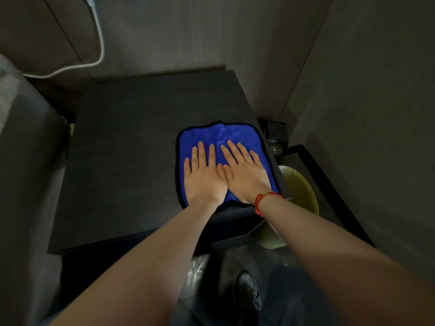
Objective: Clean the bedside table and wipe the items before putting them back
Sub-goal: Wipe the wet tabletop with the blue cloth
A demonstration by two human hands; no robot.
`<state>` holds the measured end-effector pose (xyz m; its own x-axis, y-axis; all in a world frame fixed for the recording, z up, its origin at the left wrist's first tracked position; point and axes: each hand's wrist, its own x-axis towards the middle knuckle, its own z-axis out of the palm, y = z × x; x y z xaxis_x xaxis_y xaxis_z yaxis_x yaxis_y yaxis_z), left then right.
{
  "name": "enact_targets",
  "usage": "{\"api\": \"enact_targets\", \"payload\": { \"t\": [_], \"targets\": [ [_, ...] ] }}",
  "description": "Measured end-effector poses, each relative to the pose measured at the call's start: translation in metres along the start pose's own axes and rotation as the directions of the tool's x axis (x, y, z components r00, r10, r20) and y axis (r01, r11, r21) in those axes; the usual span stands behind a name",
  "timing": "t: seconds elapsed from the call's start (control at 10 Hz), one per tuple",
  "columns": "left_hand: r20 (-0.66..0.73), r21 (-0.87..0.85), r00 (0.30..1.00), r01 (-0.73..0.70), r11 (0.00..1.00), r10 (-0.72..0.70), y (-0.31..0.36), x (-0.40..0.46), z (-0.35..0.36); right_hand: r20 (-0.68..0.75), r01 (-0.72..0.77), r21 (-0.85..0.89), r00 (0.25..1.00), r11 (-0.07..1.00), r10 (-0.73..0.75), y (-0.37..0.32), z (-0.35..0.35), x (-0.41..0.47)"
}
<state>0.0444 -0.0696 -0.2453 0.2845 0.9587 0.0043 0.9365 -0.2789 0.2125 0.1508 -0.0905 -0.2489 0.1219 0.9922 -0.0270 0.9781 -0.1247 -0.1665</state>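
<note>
A pale yellow-green bin [303,191] is standing on the floor just beside the right edge of the bedside table [131,156], partly hidden under the table's near right corner and the right forearm; what is lying inside it cannot be made out. Behind the bin, a small dark box [276,132] is sitting by the wall, with something shiny at its foot that is too dim to name.

The blue cloth [221,142] is lying flat and spread out on the near right part of the tabletop. It is roughly square, so no long axis is showing; its sides are running about parallel to the table's edges, its dark-trimmed right border is lying just inside the table's right edge and its near border is reaching the front edge.

The left hand [203,177] and the right hand [246,175] are pressing down on the cloth side by side, thumbs touching, fingers straight and slightly spread, pointing away toward the wall and gripping nothing. A red string bracelet [264,200] is circling the right wrist.

The left and far parts of the dark tabletop are lying bare. A bed [26,147] is flanking the table's left side, walls are closing in behind and to the right, and a white cable [100,43] is hanging down the far wall toward the bed
</note>
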Motion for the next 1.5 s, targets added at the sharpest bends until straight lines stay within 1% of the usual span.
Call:
{"api": "enact_targets", "payload": {
  "t": [0.3, 0.7, 1.0, 1.1, 1.3, 1.5],
  "targets": [
    [-0.004, 0.003, 1.0, -0.018, 1.0, 0.018, 0.005, 0.054, -0.002, -0.004, 0.008, -0.008, 1.0, 1.0, -0.008, 0.012, -0.009, 0.05],
    [-0.023, -0.006, 0.999, -0.035, 0.999, 0.035, 0.014, 0.163, -0.002, -0.001, -0.012, 0.009, 1.0, 1.0, 0.012, 0.037, -0.021, 0.152],
    [-0.023, -0.004, 1.0, -0.018, 1.0, 0.018, 0.019, 0.235, 0.001, -0.004, -0.01, -0.008, 1.0, 1.0, 0.01, 0.051, -0.028, 0.221],
    [-0.029, -0.001, 1.0, -0.007, 1.0, 0.007, 0.021, 0.256, 0.001, -0.001, -0.011, 0.022, 1.0, 1.0, 0.011, 0.055, -0.031, 0.242],
    [-0.028, 0.011, 1.0, -0.006, 1.0, 0.006, 0.024, 0.281, 0.0, 0.009, -0.023, 0.106, 1.0, 0.994, 0.022, 0.062, -0.032, 0.267],
    [-0.028, 0.02, 0.999, -0.045, 0.999, 0.045, 0.022, 0.266, -0.001, -0.008, -0.056, 0.064, 0.998, 0.996, 0.057, 0.058, -0.03, 0.252]
  ]
}}
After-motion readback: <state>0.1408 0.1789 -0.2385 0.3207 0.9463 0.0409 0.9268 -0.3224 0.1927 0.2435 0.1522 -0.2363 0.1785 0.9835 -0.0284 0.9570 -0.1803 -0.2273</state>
